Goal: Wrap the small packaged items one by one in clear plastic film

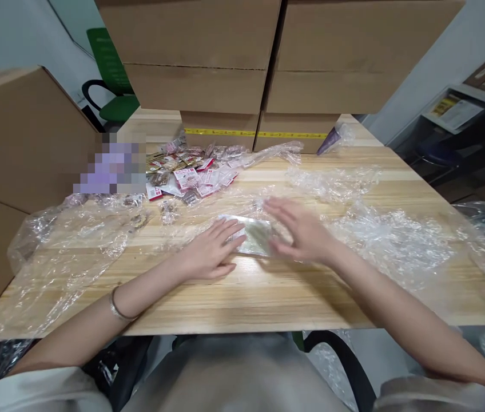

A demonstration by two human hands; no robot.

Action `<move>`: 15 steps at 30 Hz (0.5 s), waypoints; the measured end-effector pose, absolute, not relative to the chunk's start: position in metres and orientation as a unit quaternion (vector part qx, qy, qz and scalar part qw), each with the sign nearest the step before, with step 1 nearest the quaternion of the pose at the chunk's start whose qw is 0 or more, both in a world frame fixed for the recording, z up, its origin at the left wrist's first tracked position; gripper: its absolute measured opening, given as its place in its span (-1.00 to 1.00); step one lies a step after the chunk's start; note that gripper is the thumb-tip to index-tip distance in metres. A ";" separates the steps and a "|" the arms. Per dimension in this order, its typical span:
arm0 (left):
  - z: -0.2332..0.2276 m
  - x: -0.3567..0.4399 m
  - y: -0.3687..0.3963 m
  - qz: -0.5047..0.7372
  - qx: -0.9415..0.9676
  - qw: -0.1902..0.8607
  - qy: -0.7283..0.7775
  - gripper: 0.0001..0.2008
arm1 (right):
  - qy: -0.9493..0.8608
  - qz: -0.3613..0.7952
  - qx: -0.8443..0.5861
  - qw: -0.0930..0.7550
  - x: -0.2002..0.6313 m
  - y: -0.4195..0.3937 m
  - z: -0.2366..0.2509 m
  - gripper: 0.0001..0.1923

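The left hand (212,252) lies spread on a flat shiny packet (256,236) mid-worktop (208,312), the blurred right hand (305,229) parted at its right end, seemingly straightening it, which calls for light, even pressure next.

We look through one camera worn on the person's head, facing forward and down across the table (225,303). The person's torso (234,377) fills the middle of the bottom edge, close to us, with both forearms (156,289) entering from the lower corners. We have the left hand (212,252) and the right hand (305,232) near the middle of our view. Beyond them, cardboard boxes (195,46) block much of the top, and we glimpse a green chair (105,60) at upper left.
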State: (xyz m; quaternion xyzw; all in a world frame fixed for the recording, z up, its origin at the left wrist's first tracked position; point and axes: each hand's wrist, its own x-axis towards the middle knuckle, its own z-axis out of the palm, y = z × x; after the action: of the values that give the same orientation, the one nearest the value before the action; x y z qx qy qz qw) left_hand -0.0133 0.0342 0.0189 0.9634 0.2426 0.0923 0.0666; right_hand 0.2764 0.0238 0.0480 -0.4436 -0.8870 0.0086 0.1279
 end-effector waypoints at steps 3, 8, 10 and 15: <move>0.020 -0.005 0.048 0.013 0.959 0.115 0.258 -0.16 | -0.916 0.114 -0.383 0.040 0.259 0.007 0.027 -0.07; 0.018 -0.012 0.063 -0.049 0.950 0.154 0.268 -0.17 | -0.902 0.139 -0.405 0.054 0.266 0.010 -0.008 -0.11; 0.018 -0.019 0.060 -0.043 0.950 0.160 0.264 -0.18 | -0.898 0.134 -0.414 0.067 0.272 0.008 -0.011 -0.16; 0.021 -0.041 0.040 0.000 0.941 0.221 0.258 -0.34 | -0.883 0.196 -0.418 0.088 0.283 -0.016 0.005 -0.24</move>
State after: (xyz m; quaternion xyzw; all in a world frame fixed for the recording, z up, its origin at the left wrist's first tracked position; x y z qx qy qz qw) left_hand -0.0413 0.0398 0.0206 0.9408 0.2576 -0.0002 0.2205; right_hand 0.2834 -0.0160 0.0049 -0.4180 -0.8827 0.1957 0.0885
